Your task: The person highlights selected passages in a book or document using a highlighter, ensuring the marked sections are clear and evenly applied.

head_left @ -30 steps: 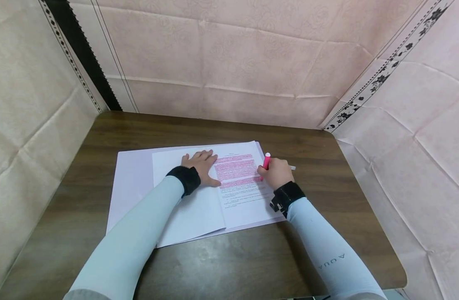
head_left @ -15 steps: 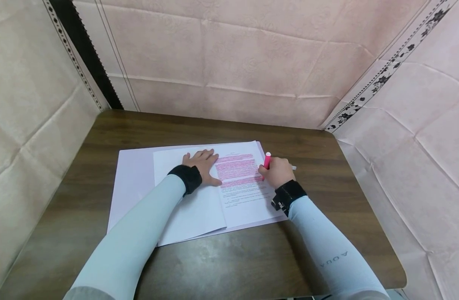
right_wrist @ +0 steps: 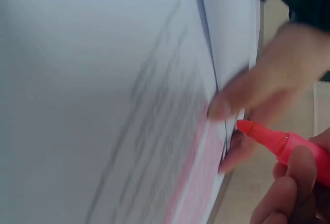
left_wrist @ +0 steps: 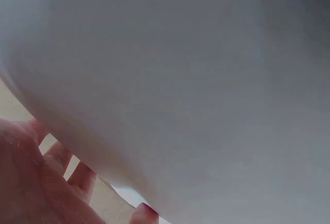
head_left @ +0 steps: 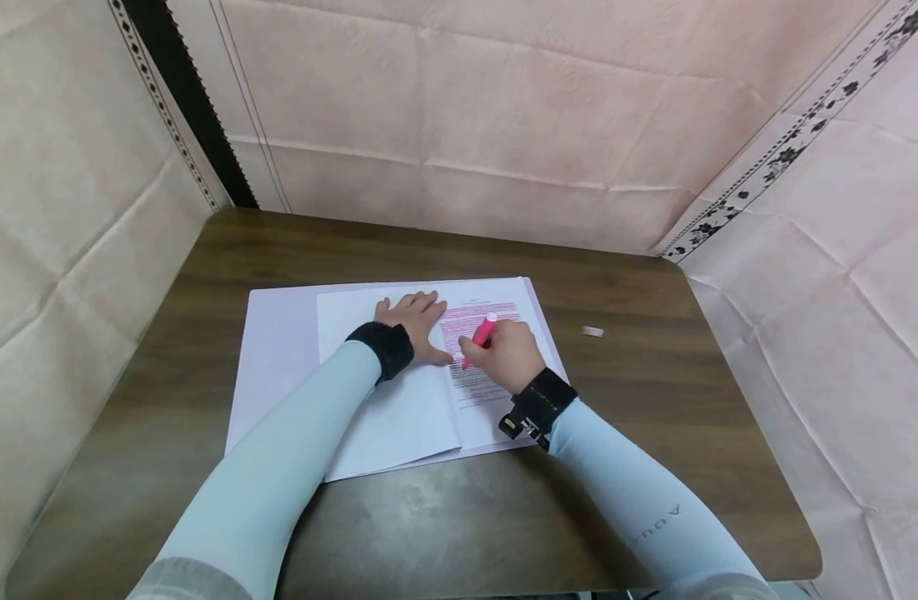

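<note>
My right hand (head_left: pixel 513 354) grips a pink highlighter (head_left: pixel 484 329), its tip pointing down close to the left start of the text lines. The right wrist view shows the uncapped highlighter (right_wrist: pixel 278 144) pinched by thumb and fingers, its tip seemingly just off the paper. Spread fingers of my left hand (head_left: pixel 416 325) press on the open booklet (head_left: pixel 383 425) near its fold. Printed text (head_left: pixel 477 392) covers the right page; the upper lines are marked pink, the lower ones plain. In the left wrist view, pale paper (left_wrist: pixel 180 95) hides most of the scene, with the left hand (left_wrist: pixel 41 182) at lower left.
Beneath the booklet lies a larger pale lavender sheet or folder (head_left: pixel 274 333). A small white piece (head_left: pixel 593 331), perhaps the cap, lies on the brown wooden table (head_left: pixel 654 400) to the right. Pale cloth (head_left: pixel 519 125) hangs behind and at both sides.
The right hand has moved left with the highlighter, from the lines' right end to near their left end. The small white piece is now fully uncovered. The left hand stays on the page.
</note>
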A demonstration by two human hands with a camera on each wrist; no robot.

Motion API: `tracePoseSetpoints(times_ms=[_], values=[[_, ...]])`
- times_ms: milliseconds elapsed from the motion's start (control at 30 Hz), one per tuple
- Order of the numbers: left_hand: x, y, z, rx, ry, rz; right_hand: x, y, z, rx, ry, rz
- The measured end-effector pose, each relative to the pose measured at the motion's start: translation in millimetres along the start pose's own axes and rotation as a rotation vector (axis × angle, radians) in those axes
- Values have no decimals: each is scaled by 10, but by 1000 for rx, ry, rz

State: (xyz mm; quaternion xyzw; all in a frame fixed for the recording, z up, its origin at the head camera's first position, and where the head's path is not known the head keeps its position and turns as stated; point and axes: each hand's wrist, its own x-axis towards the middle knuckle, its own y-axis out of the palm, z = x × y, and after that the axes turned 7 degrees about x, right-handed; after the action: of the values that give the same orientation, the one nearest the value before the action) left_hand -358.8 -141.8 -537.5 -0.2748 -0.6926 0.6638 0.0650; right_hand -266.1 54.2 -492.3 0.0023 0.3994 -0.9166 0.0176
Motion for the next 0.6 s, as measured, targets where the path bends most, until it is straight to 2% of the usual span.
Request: tracePoseSetpoints(times_ms=[200, 600], values=[[2, -2, -2, -4, 3, -11, 29, 152, 54, -34, 1, 5], [16, -1, 0, -21, -2, -5, 78, 216, 34, -53, 11, 17]])
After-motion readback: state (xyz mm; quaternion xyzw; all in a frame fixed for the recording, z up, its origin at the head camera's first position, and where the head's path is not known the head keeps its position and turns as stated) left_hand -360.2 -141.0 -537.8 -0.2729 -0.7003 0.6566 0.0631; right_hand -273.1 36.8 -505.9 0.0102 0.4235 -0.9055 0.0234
